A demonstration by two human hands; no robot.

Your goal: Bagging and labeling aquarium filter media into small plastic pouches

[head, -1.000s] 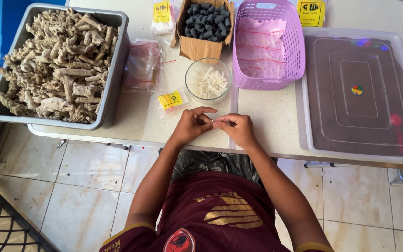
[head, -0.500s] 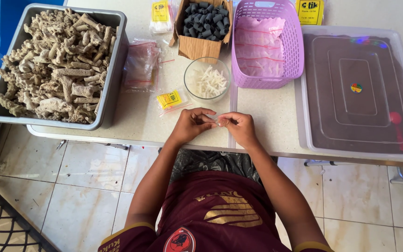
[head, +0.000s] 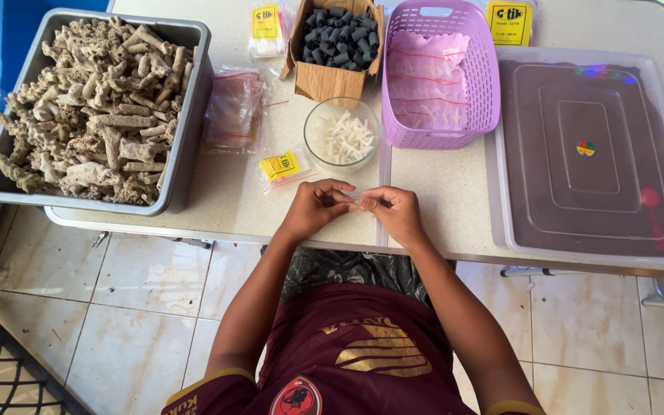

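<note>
Where the pale table point(head: 455, 192) runs across the view, its largest loads are set out: a grey tub point(head: 186, 115) heaped with pale, rough coral-like pieces point(head: 94, 115) at the left end, and a clear lidded container point(head: 589, 154) with a dark inside at the right end. Between them, a purple basket point(head: 482, 77) holding clear bags with red strips is placed beside a cardboard box point(head: 328, 77) filled with small black cylinders point(head: 343, 34). Just in front of the box, a glass bowl point(head: 341, 134) of small white pieces is seen, with a stack of clear bags point(head: 234, 111) to its left and a small yellow-labelled packet point(head: 282, 167) below that. At the near edge, the left hand point(head: 313, 209) and the right hand point(head: 393, 211) are brought together, fingertips pinched shut on a small clear item point(head: 356, 201) held between them just above the tabletop; what kind of item it is cannot be told.
</note>
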